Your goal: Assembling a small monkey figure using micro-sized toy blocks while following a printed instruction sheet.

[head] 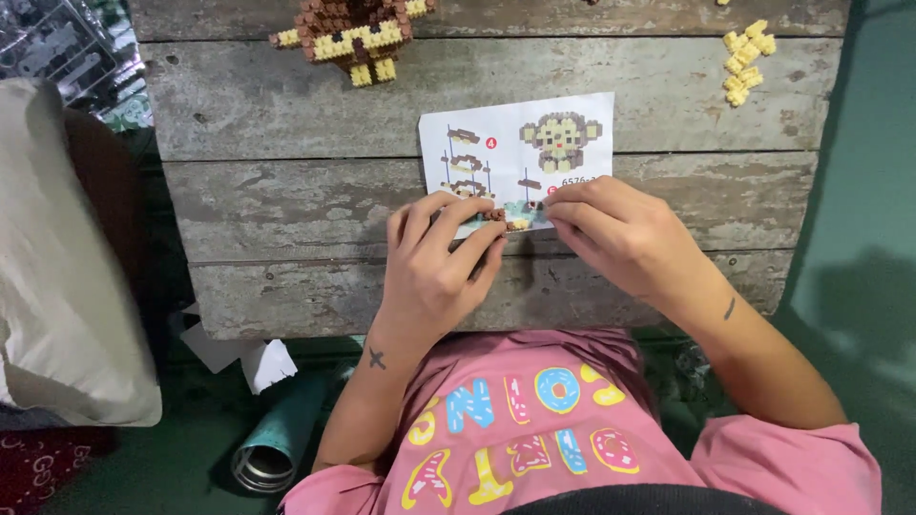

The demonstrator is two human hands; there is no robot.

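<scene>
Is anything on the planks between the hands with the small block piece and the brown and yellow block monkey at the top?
Only the white paper instruction sheet, lying flat beyond the left hand and right hand pinching the small brown and yellow block piece. Past it, bare grey wooden planks reach the brown and yellow block monkey.

Soft even daylight, sharp, dim edges

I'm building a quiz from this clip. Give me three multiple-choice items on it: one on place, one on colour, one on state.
1. Where is the brick monkey?
A far table edge
B floor
C lap

2. What colour are the loose bricks at upper right?
A red
B yellow
C blue

3. What are the left hand and right hand doing?
A resting apart
B pinching a small brick piece together
C folding paper

Answers: 1 A, it sits at the top planks; 2 B, pale yellow pile; 3 B, fingertips meet over the instruction sheet.
</scene>
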